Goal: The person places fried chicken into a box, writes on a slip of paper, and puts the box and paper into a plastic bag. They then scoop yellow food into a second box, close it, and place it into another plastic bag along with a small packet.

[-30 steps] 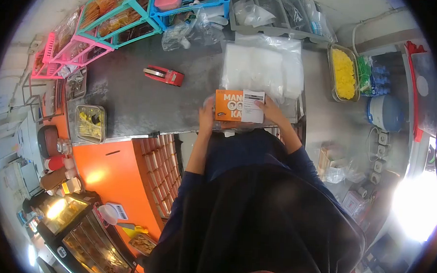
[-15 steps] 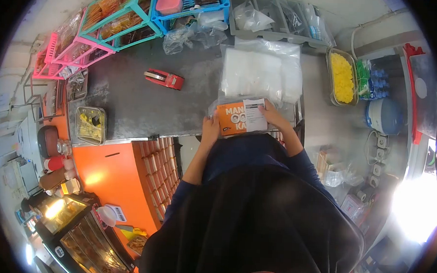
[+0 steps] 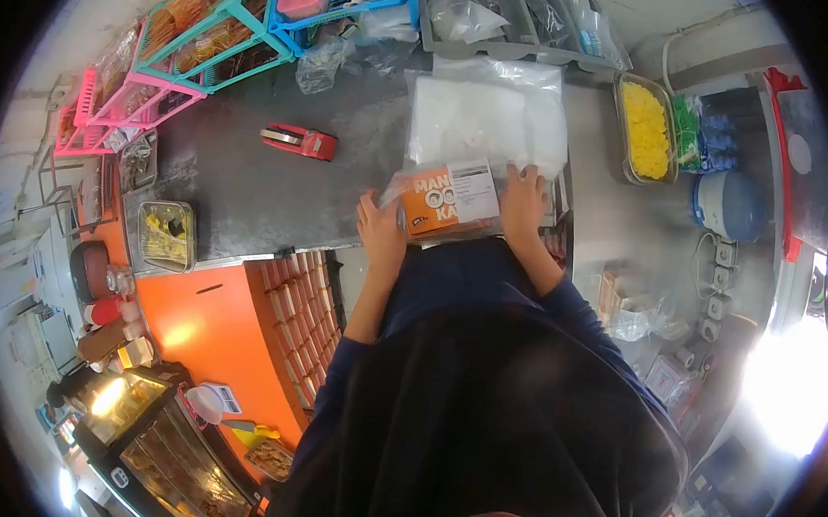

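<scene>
An orange printed box (image 3: 427,208) lies at the front edge of the dark counter, in a clear plastic bag, with a white printed slip (image 3: 473,189) over its right part. My left hand (image 3: 381,231) is at the box's left side, fingers apart, by the loose edge of the plastic. On the right, my right hand (image 3: 525,203) rests its spread fingers on the plastic beside the slip. Just beyond the box lies a stack of clear plastic bags (image 3: 480,118). A red tape dispenser (image 3: 299,142) sits on the counter to the left.
Plastic baskets (image 3: 218,42) of packets and a grey divided tray (image 3: 497,50) line the back. A container of yellow food (image 3: 646,130) stands right; another tub (image 3: 166,236) is at the left. An orange cabinet (image 3: 208,319) adjoins the counter below.
Both hands have let go of the box's sides and moved outward, their fingers spreading. The box now lies slightly tilted on the counter edge. The whole view has shifted a little.
</scene>
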A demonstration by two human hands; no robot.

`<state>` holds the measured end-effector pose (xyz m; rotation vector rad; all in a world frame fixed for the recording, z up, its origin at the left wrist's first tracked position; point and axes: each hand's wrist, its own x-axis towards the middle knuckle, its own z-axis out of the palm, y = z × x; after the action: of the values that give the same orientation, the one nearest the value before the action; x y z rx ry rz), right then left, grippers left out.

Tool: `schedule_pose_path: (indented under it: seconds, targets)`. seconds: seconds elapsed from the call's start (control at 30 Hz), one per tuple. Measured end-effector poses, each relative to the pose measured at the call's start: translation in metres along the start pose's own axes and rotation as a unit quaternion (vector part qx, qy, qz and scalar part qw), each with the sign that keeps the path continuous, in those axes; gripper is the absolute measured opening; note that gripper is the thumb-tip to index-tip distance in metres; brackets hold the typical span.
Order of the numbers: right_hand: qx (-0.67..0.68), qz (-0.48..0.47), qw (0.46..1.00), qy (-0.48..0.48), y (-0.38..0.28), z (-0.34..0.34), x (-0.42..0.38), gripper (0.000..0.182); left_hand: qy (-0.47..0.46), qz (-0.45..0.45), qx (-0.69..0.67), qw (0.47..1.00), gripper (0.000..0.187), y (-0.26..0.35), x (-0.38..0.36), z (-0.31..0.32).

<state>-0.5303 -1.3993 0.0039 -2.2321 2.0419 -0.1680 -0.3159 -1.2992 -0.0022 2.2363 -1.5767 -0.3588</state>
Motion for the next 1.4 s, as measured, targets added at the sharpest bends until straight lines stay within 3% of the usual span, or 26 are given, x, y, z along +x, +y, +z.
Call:
schedule_pose_path:
  seconds: [0.1, 0.23, 0.3, 0.4, 0.43, 0.47, 0.5, 0.53, 0.57, 0.6, 0.63, 0.7, 0.77, 0.8, 0.9, 0.93, 0.97, 1.03, 1.07, 1.13, 1.17, 1.2, 1.27, 1.3, 1.37, 1.4]
  targets:
    - [0.071, -0.044, 0.995, -0.048, 0.029, 0.036, -0.017, 0.034, -0.021, 0.022, -0.033, 0.999, 0.066, -0.011, -0.017, 0.009]
    - [0.051, -0.088, 0.987, -0.122, 0.053, 0.042, -0.031, 0.029, -0.105, -0.026, -0.178, 0.978, 0.070, -0.021, -0.039, 0.020]
    - [0.074, -0.131, 0.988, 0.028, 0.052, 0.013, -0.032, 0.031, -0.140, -0.041, -0.248, 0.958, 0.070, -0.020, -0.039, 0.003]
    - [0.120, -0.127, 0.983, 0.050, 0.043, -0.044, -0.027, 0.032, -0.153, 0.009, -0.230, 0.961, 0.069, -0.015, -0.029, -0.039]
    - [0.119, -0.127, 0.983, 0.051, 0.036, -0.070, -0.021, 0.032, -0.134, 0.049, -0.235, 0.962, 0.067, -0.012, -0.021, -0.054]
    - [0.227, -0.061, 0.969, -0.079, 0.027, -0.097, -0.015, 0.031, -0.114, 0.088, -0.238, 0.961, 0.065, -0.010, -0.016, -0.066]
    - [0.328, 0.006, 0.922, -0.206, 0.022, -0.111, -0.011, 0.030, -0.113, 0.090, -0.237, 0.961, 0.065, -0.010, -0.011, -0.077]
    - [0.329, 0.006, 0.922, -0.202, 0.021, -0.115, -0.008, 0.030, -0.141, 0.051, -0.244, 0.958, 0.063, -0.010, -0.005, -0.085]
    - [0.513, 0.042, 0.824, -0.235, 0.021, -0.117, -0.004, 0.029, -0.168, 0.013, -0.251, 0.953, 0.062, -0.010, 0.000, -0.092]
    - [0.674, 0.076, 0.688, -0.257, 0.021, -0.120, -0.001, 0.028, -0.168, 0.016, -0.250, 0.953, 0.062, -0.012, 0.003, -0.097]
    - [0.676, 0.074, 0.688, -0.252, 0.019, -0.127, 0.000, 0.028, -0.206, 0.017, -0.369, 0.906, 0.064, -0.013, 0.008, -0.102]
    - [0.750, 0.144, 0.577, -0.289, 0.014, -0.146, 0.003, 0.029, -0.240, 0.030, -0.479, 0.844, 0.069, 0.010, 0.022, -0.123]
    - [0.722, 0.091, 0.609, -0.314, 0.008, -0.171, 0.005, 0.029, -0.143, -0.037, -0.685, 0.714, 0.080, 0.044, 0.016, -0.154]
    - [0.688, 0.042, 0.637, -0.344, 0.006, -0.178, 0.006, 0.029, -0.146, -0.030, -0.684, 0.714, 0.080, 0.049, 0.014, -0.162]
    - [0.635, -0.031, 0.654, -0.411, -0.003, -0.184, 0.015, 0.030, -0.137, -0.062, -0.633, 0.760, 0.086, 0.053, 0.009, -0.174]
    - [0.601, -0.135, 0.665, -0.422, 0.006, -0.166, 0.022, 0.032, -0.171, -0.072, -0.608, 0.772, 0.082, 0.047, 0.008, -0.168]
    - [0.603, -0.141, 0.669, -0.412, 0.010, -0.172, 0.037, 0.032, -0.203, -0.080, -0.582, 0.784, 0.079, 0.044, 0.008, -0.164]
    - [0.389, -0.257, 0.711, -0.526, 0.017, -0.185, 0.083, 0.029, -0.243, -0.085, -0.552, 0.793, 0.077, 0.040, 0.008, -0.165]
    - [0.387, -0.274, 0.725, -0.499, 0.025, -0.171, 0.119, 0.025, -0.220, -0.114, -0.557, 0.792, 0.080, 0.044, 0.004, -0.165]
    - [0.454, -0.165, 0.766, -0.424, 0.039, -0.121, 0.216, 0.024, -0.185, -0.148, -0.564, 0.791, 0.081, 0.060, -0.002, -0.163]
    - [0.504, -0.145, 0.823, -0.219, 0.040, -0.082, 0.263, 0.024, -0.172, -0.152, -0.565, 0.793, 0.081, 0.070, -0.003, -0.166]
    - [0.526, -0.041, 0.847, -0.057, 0.025, -0.058, 0.303, 0.025, -0.148, -0.170, -0.564, 0.794, 0.080, 0.078, -0.003, -0.166]
    - [0.242, -0.083, 0.952, 0.165, 0.025, 0.048, 0.396, 0.022, -0.121, -0.177, -0.563, 0.798, 0.079, 0.090, -0.007, -0.162]
    - [0.148, -0.085, 0.985, 0.013, 0.024, 0.082, 0.430, 0.021, -0.078, -0.214, -0.557, 0.798, 0.077, 0.093, -0.009, -0.159]
    - [0.162, -0.086, 0.983, 0.027, 0.011, 0.126, 0.444, 0.022, -0.034, -0.241, -0.544, 0.803, 0.076, 0.098, -0.009, -0.157]
    - [0.175, -0.030, 0.983, 0.052, 0.005, 0.151, 0.450, 0.022, -0.010, -0.239, -0.540, 0.807, 0.076, 0.103, -0.010, -0.155]
